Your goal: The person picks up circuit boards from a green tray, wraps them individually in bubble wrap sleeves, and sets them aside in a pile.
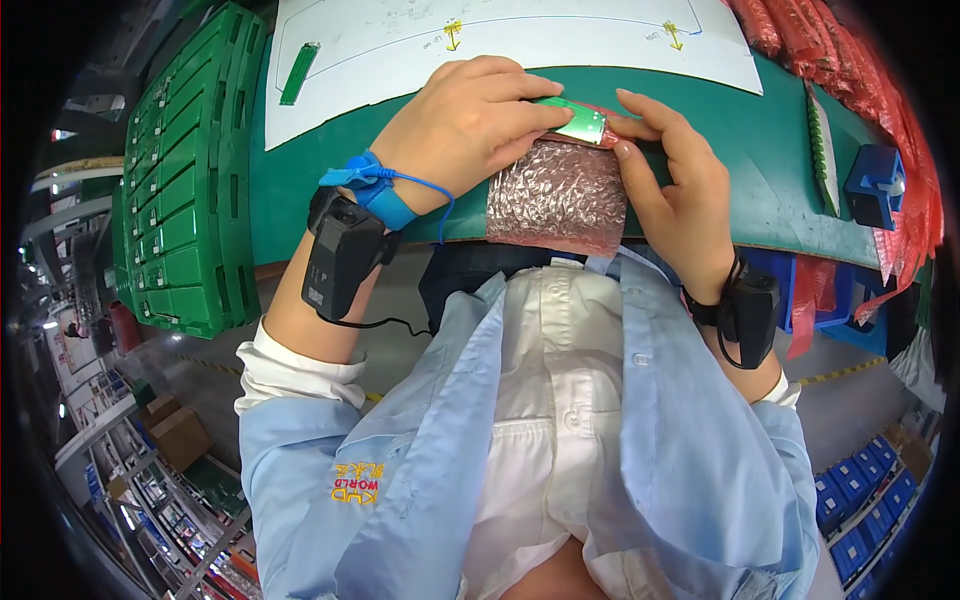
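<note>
Near the front edge of the green table, a small green circuit board (584, 124) lies on pink bubble wrap (556, 196). The wrap's near end hangs over the table edge. My left hand (470, 125) presses its fingers on the board's left part, covering it. At the board's right end my right hand (685, 185) has thumb and index finger closing on the wrap's reddish edge. A blue wrist strap (385, 200) with a cord circles my left wrist. Both wrists carry black devices.
A white sheet (380, 90) with drawn lines and a green strip (299, 74) lies beyond my hands. Green crates (190, 190) stand at left. Red bubble-wrap packets (830, 50), a long green-and-white strip (822, 150) and a blue box (875, 185) are at right.
</note>
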